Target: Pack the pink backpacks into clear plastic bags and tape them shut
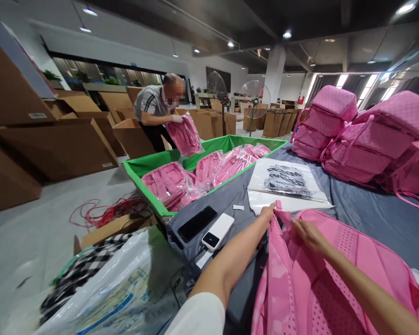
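A pink backpack (363, 260) lies on the grey-covered table in front of me, its perforated shoulder straps facing up. At the near-left end of it, my left hand (267, 214) is closed on a pink strap (283, 217). My right hand (304, 232) pinches the same strap area a little to the right, close to the backpack's top edge. Both hands are partly turned away, so the exact fingertip grip is hidden. Just beyond them is a stack of white plastic bags (286, 179) with black print.
Left of my arm lie a black phone (197, 223) and a white power bank (219, 231). A green-rimmed bin (153, 201) holds several bagged pink backpacks. Behind it a person (153, 104) holds a bagged one. Stacked pink backpacks (373, 139) stand right; cardboard boxes (59, 144) left.
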`<state>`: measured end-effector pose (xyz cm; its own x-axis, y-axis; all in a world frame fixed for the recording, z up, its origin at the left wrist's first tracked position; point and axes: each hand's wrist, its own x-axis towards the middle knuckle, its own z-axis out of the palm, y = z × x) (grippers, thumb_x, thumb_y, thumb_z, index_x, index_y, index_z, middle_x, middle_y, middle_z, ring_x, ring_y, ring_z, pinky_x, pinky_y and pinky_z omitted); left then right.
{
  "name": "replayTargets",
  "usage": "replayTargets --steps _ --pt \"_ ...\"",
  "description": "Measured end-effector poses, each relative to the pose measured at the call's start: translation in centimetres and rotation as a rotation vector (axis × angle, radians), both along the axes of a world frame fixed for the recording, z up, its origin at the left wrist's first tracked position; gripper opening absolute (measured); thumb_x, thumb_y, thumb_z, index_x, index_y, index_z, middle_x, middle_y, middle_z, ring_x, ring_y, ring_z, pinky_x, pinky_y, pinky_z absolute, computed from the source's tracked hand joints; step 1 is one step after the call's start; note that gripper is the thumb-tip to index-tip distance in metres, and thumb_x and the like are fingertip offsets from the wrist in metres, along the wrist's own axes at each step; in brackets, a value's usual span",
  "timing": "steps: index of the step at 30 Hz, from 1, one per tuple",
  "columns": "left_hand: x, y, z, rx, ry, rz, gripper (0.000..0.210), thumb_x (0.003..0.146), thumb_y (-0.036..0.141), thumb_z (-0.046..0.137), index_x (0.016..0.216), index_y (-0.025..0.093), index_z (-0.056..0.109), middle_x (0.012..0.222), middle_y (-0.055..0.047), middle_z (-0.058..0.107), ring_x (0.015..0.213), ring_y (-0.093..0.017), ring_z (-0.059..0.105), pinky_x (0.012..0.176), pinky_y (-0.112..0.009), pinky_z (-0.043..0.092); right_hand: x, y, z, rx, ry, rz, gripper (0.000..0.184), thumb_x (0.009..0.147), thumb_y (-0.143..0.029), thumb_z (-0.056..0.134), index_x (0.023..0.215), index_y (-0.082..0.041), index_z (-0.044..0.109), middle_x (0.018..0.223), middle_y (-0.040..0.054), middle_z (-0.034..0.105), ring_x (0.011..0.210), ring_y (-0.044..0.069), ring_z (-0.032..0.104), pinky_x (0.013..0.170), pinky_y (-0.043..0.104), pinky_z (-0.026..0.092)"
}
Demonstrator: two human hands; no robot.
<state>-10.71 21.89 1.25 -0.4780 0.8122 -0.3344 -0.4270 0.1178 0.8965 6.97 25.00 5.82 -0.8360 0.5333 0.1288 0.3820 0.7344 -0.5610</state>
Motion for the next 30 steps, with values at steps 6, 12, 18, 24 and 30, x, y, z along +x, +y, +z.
replayTargets --steps 6,12,18,24,30 --pt "-0.7 -2.2 7.9 0.35 -0.027 -0.24 0.044 0.075 0.053 0.085 0.082 0.013 0.071 0.074 -0.004 0.069 0.074 -0.017 0.067 0.081 -0.033 0.055 -2.8 1.4 4.0 -0.376 0.251 -0.1 0.07 0.086 -0.04 0.063 0.149 -0.02 0.041 0.068 -0.0037 0.066 0.058 0.02 0.066 0.056 0.028 0.052" --pt "1.2 -4.2 14.0 0.599 0.38 -0.164 0.038 0.056 0.039 0.097 0.079 0.015 0.078 0.09 -0.001 0.065 0.095 -0.018 0.059 0.091 -0.029 0.047 -0.7 0.7 9.1 -0.032 0.244 -0.309 0.019 0.083 -0.033 0.064 0.097 -0.02 0.067 0.051 -0.0031 0.059 0.046 0.015 0.06 0.046 0.021 0.04" --pt "4.6 -2.6 15.7 0.53 0.264 -0.237 0.033 0.056 0.032 0.096 0.067 0.012 0.071 0.08 0.001 0.062 0.076 -0.012 0.058 0.072 -0.024 0.045 6.9 -6.7 5.2 -0.501 0.039 -0.269 0.033 0.086 -0.054 0.06 0.093 -0.023 0.054 0.044 -0.0076 0.054 0.034 0.014 0.052 0.037 0.021 0.04" --pt "9.6 -0.1 14.3 0.46 0.073 -0.422 0.038 0.066 0.037 0.091 0.073 0.015 0.061 0.06 0.005 0.059 0.051 -0.008 0.055 0.057 -0.023 0.046 11.7 -11.8 0.3 -0.334 0.123 -0.423 0.014 0.09 -0.034 0.056 0.092 -0.021 0.057 0.063 -0.0012 0.064 0.055 0.016 0.061 0.058 0.028 0.053" --pt "11.0 -2.0 14.1 0.398 0.074 -0.508 0.044 0.07 0.042 0.089 0.088 0.018 0.057 0.069 0.0 0.071 0.058 -0.016 0.07 0.06 -0.028 0.058 10.8 -5.6 3.3 0.182 0.306 -0.46 0.065 0.074 -0.027 0.08 0.134 -0.02 0.055 0.132 0.0148 0.064 0.122 0.03 0.06 0.101 0.045 0.051"
